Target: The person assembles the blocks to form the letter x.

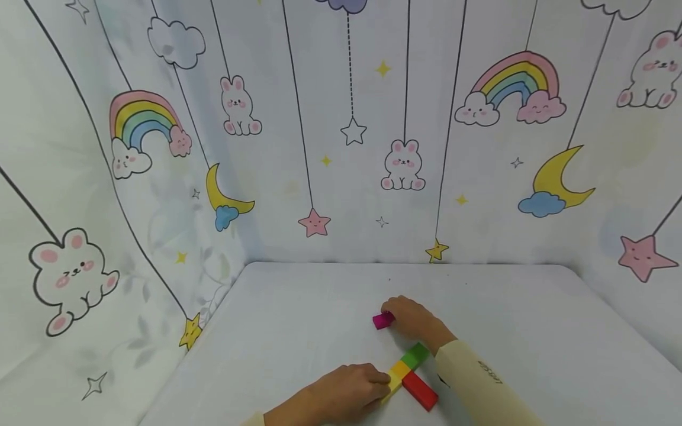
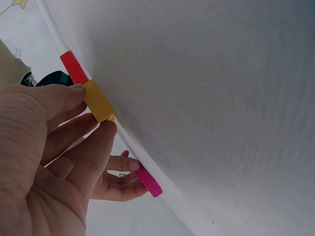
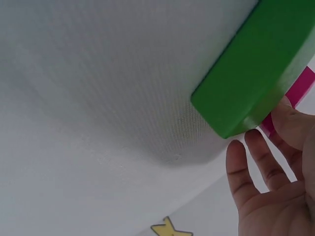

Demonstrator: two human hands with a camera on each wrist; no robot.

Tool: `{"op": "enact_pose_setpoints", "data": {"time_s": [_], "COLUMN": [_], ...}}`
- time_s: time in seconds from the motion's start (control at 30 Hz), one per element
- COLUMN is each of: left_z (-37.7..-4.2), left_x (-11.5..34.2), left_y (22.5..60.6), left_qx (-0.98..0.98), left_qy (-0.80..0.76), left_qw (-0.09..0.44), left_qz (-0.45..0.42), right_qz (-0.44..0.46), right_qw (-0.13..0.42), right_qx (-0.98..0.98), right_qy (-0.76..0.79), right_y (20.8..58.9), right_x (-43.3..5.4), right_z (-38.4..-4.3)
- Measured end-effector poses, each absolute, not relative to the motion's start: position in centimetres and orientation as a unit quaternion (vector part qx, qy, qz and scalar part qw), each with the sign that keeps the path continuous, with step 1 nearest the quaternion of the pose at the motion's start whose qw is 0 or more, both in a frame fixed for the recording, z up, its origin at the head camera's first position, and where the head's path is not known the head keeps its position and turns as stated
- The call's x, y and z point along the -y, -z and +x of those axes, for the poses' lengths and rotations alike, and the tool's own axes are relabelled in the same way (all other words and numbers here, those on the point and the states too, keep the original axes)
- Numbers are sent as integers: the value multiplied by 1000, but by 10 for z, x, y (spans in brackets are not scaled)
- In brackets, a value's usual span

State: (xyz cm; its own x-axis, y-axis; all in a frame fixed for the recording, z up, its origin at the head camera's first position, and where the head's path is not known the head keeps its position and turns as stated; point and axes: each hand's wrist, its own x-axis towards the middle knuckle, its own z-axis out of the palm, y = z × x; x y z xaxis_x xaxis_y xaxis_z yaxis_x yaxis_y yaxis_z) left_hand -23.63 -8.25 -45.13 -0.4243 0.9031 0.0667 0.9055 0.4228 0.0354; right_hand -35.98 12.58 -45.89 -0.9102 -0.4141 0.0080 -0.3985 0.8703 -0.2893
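My left hand (image 1: 348,390) pinches a yellow block (image 1: 395,378) on the white table, with thumb and fingertips at its sides in the left wrist view. A green block (image 1: 416,355) continues the line at the yellow one's far end. From the yellow block's right side a red block (image 1: 421,391) slants toward the near right. Farther out, my right hand (image 1: 414,320) grips a magenta block (image 1: 382,321) between thumb and fingers, apart from the others. In the right wrist view the green block (image 3: 256,69) partly hides the magenta block (image 3: 299,88).
The white tabletop (image 1: 298,319) reaches back to a hanging cloth (image 1: 288,148) printed with rabbits, rainbows, moons and stars. More of this cloth hangs along the left and right sides. My right forearm (image 1: 482,378) lies close to the red and green blocks.
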Motion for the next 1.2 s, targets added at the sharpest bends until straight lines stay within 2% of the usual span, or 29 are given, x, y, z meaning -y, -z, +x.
{"op": "enact_pose_setpoints", "data": {"time_s": [0.17, 0.57, 0.93, 1.2], "left_z": [-237, -238, -234, -236], "left_x": [83, 83, 87, 86], "left_y": [452, 452, 453, 455], "left_qx": [841, 837, 831, 828], "left_qy": [35, 32, 9, 10], "left_qw": [20, 27, 68, 73], "left_qz": [-540, -545, -552, -556], "right_qz": [-211, -171, -161, -157], "right_qw": [51, 64, 53, 51], "right_qx": [-959, -946, -935, -938], "right_qy": [184, 269, 311, 304], "right_y": [461, 460, 465, 469], "right_x": [-128, -121, -114, -117], "right_z": [-363, -349, -324, -309]}}
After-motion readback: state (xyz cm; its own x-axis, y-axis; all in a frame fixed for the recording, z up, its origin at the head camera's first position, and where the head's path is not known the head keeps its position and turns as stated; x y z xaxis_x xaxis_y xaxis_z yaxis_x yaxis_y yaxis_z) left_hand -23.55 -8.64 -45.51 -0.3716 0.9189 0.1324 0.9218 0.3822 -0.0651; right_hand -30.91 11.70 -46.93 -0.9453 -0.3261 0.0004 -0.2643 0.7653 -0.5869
